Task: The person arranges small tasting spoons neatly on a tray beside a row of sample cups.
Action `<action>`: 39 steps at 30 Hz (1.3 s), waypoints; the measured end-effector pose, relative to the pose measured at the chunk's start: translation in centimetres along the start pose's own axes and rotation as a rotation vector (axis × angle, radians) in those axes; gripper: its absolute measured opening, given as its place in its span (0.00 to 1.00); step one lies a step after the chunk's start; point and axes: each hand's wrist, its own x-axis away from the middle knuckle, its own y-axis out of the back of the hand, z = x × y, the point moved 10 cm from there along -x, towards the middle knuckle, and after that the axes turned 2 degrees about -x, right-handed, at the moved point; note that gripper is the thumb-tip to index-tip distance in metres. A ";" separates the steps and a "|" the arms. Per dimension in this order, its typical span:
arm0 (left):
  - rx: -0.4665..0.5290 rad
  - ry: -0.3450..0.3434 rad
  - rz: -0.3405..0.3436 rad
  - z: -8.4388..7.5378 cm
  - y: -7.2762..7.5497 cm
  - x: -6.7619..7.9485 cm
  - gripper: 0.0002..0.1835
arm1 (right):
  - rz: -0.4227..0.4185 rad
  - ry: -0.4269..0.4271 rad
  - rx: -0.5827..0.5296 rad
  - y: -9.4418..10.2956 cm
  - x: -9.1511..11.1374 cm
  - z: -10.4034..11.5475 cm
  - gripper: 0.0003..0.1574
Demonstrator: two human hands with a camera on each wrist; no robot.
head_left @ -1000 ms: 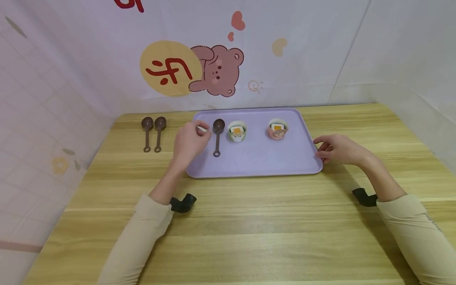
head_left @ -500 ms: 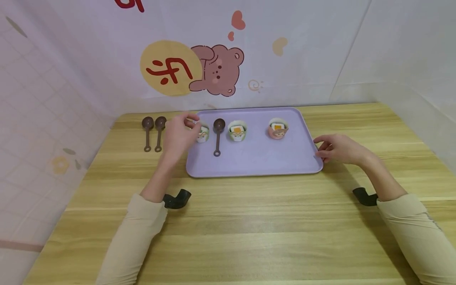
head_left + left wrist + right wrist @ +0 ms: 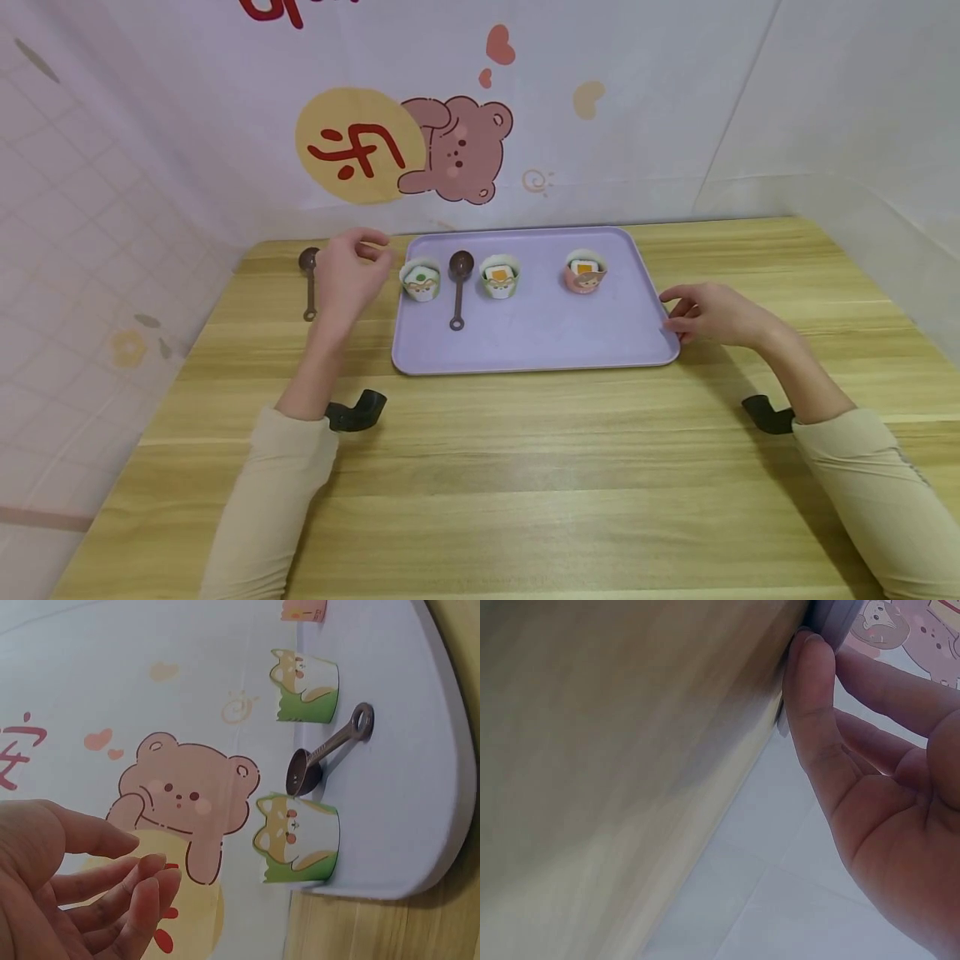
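Although the contact is partly hidden, the tray (image 3: pixel 540 337) is pinched at its right edge by the right hand (image 3: pixel 712 315), fingers bent; nothing is held by the loosely curled left hand (image 3: pixel 348 275). One brown spoon (image 3: pixel 311 289) is noted on the table (image 3: pixel 495 467) left of that hand, bowl directed away, long axis front to back; the tray's runs left to right.

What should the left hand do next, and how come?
Maybe the left hand should reach down and pick up the brown scoop lying on the table to its left. Its fingers hold nothing, and that scoop is close by. Also, the purple tray shows three paper cups but just one scoop.
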 end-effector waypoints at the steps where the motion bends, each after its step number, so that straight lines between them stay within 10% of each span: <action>1: -0.005 0.006 -0.006 0.2 0.2 -0.1 0.15 | 0.001 0.000 0.000 0.0 0.0 0.0 0.29; 39: 0.123 0.251 -0.045 8.1 3.2 -1.8 0.21 | -0.003 -0.007 0.008 0.0 0.0 -0.1 0.29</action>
